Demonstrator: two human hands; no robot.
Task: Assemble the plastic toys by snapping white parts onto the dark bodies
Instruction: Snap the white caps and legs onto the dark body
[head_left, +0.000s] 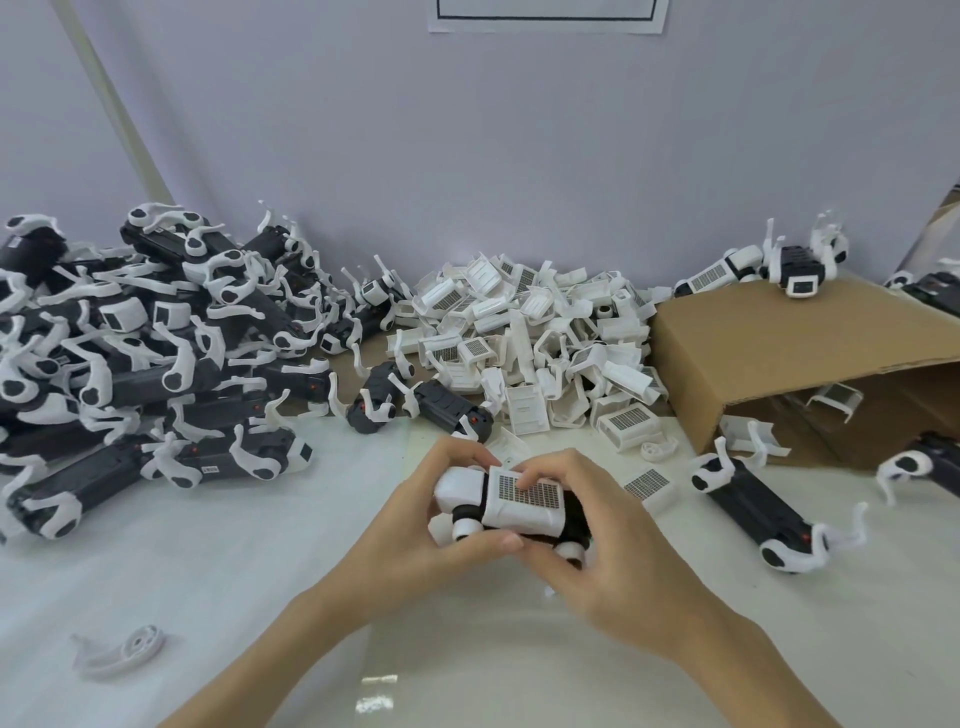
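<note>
1. White covering spreads over the table (218, 597); behind it stands a pale lilac wall (467, 145) with a sheet of paper (545, 21) taped at the top. Only a black frame line shows on the sheet, no readable writing.
2. At centre, both hands hold one toy (511, 506) just above the table: a dark body with a white grille-patterned cover on top and white wheel-like pieces below.
3. Left hand (441, 514) curls round the toy's left end, its thumb lying along the near edge.
4. Right hand (602, 530) wraps the right end, fingertips pressing on the grille cover.
5. Far left lies a heap of dark bodies with white legs (140, 353); small labels on some are too blurred to read.
6. Behind the hands sits a pile of loose white covers (535, 343).
7. A tipped cardboard box (779, 353) lies at right, with a toy on top (795, 267) and another dark body (753, 504) on the table beside it.
8. A single white leg piece (122, 649) lies near left.
</note>
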